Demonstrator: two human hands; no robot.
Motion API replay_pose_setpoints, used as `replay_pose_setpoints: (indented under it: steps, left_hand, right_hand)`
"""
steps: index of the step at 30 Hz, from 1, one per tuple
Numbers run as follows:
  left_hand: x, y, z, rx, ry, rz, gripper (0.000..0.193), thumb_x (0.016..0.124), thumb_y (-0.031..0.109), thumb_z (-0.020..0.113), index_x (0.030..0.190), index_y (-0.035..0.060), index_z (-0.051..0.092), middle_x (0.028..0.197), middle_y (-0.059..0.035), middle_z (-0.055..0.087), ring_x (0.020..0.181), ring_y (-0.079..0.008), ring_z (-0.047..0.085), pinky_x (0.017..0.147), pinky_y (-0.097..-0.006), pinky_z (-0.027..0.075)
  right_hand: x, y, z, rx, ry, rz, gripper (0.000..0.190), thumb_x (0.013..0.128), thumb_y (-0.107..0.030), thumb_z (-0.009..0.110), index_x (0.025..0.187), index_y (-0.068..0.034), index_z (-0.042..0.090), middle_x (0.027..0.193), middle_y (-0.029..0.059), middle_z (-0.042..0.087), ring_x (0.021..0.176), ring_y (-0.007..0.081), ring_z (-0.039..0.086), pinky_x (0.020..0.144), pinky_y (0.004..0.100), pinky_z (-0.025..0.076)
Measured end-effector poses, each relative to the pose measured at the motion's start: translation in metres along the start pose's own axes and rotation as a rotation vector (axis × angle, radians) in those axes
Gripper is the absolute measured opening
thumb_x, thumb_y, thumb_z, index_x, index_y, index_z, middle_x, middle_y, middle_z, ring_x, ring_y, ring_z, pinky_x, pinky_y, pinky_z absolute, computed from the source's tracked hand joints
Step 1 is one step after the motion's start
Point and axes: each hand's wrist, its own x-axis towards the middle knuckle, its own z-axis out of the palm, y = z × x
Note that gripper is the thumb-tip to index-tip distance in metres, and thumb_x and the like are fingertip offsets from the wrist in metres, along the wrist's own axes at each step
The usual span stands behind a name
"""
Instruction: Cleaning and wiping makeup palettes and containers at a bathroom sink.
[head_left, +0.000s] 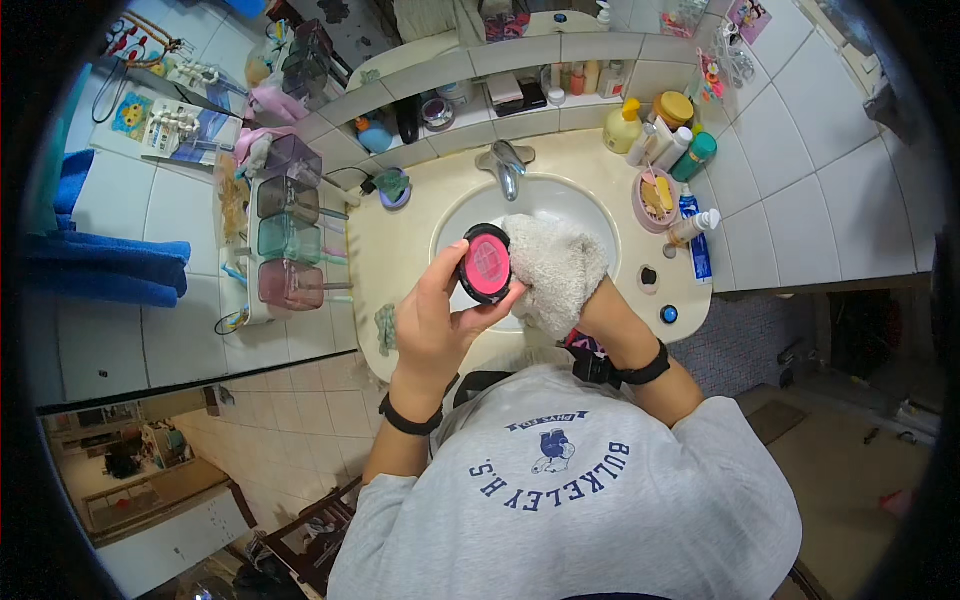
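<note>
My left hand (431, 322) holds a round compact (487, 264) over the sink basin (536, 196), pinching its black rim between thumb and fingers. A bright pink disc fills the compact's face, with a paler pattern in its middle. Beside it, a white terry cloth (559, 274) wraps my right hand (598, 309), hiding the fingers and leaving little more than the wrist in sight. The cloth is next to the compact's right edge; whether they touch I cannot tell. Beyond both hands stands a chrome faucet (510, 171).
Bottles and a pink soap dish (655, 201) crowd the counter's right side. A black-and-blue round item (669, 314) sits near its front edge. At left are a purple dish (394, 191), a green cloth (385, 330) and wall-mounted cups (291, 240). A tiled shelf (480, 112) runs behind the faucet.
</note>
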Motion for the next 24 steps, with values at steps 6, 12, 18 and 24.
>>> replay_pose_setpoints:
  steps: [6, 12, 18, 24]
  left_hand:
    - [0.001, 0.000, -0.002, 0.012, 0.000, 0.000, 0.078, 0.068, 0.017, 0.096, 0.128, -0.0055, 0.052, 0.113, -0.0179, 0.069, 0.096, -0.0241, 0.074, 0.085, -0.0323, 0.063]
    - [-0.002, 0.000, -0.005, -0.062, -0.028, -0.125, 0.076, 0.066, 0.015, 0.096, 0.126, -0.0055, 0.053, 0.112, -0.0150, 0.068, 0.097, -0.0214, 0.073, 0.087, -0.0308, 0.062]
    - [0.001, 0.004, -0.012, -0.299, -0.087, -0.324, 0.071, 0.069, 0.006, 0.091, 0.128, -0.0060, 0.053, 0.109, -0.0116, 0.070, 0.097, -0.0171, 0.072, 0.090, -0.0287, 0.059]
    - [0.005, 0.009, -0.023, -0.474, -0.234, -0.564, 0.068, 0.072, -0.002, 0.084, 0.132, -0.0040, 0.053, 0.106, -0.0082, 0.070, 0.098, -0.0125, 0.069, 0.089, -0.0253, 0.055]
  right_hand:
    - [0.001, 0.006, 0.003, 0.070, 0.049, -0.065, 0.024, 0.072, -0.022, 0.072, 0.084, -0.004, 0.063, 0.090, 0.0168, 0.060, 0.082, 0.0380, 0.062, 0.071, 0.0457, 0.051]
    - [-0.006, 0.009, 0.003, 0.102, 0.131, -0.148, 0.024, 0.074, -0.024, 0.071, 0.088, -0.006, 0.065, 0.091, 0.0160, 0.061, 0.082, 0.0379, 0.062, 0.071, 0.0462, 0.050]
    - [0.005, 0.012, -0.012, -0.058, 0.022, -0.154, 0.020, 0.075, -0.020, 0.069, 0.089, -0.006, 0.065, 0.091, 0.0158, 0.060, 0.083, 0.0371, 0.062, 0.071, 0.0451, 0.051]
    - [-0.014, 0.027, 0.008, 0.261, 0.070, -0.130, 0.026, 0.078, -0.016, 0.070, 0.102, -0.006, 0.067, 0.098, 0.0159, 0.064, 0.089, 0.0337, 0.064, 0.079, 0.0407, 0.053]
